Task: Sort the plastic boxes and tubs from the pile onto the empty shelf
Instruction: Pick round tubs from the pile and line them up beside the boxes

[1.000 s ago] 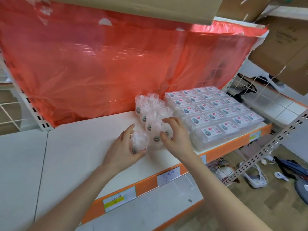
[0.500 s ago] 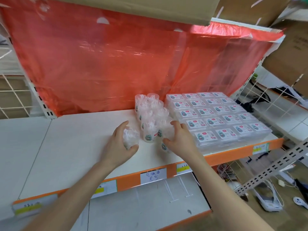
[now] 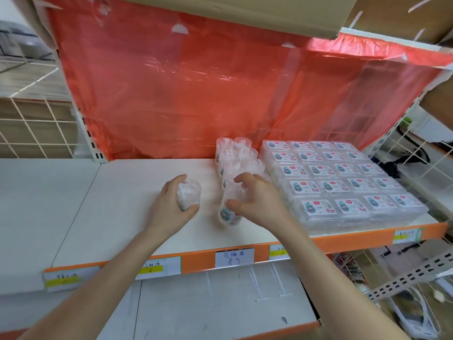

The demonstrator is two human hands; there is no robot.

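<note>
On the white shelf [image 3: 117, 204] stands a cluster of clear round tubs [image 3: 235, 155] with white contents, next to several rows of flat clear labelled boxes [image 3: 343, 182] on the right. My left hand [image 3: 169, 204] grips one clear tub [image 3: 188, 195], held apart to the left of the cluster. My right hand [image 3: 257, 200] curls over the front tub [image 3: 229, 212] of the cluster, thumb and fingers around its top; that tub leans slightly.
A red plastic sheet [image 3: 196, 94] hangs behind the shelf. Cardboard [image 3: 220, 8] overhangs above. The orange shelf edge [image 3: 343, 238] carries price labels, with a lower white shelf [image 3: 208, 303] beneath. White wire grids [image 3: 31, 128] flank both sides. Items lie on the floor [image 3: 416, 315] at the right.
My left hand has carried its tub leftward, away from the cluster. My right hand has shifted onto the front tub. The camera moved closer and higher.
</note>
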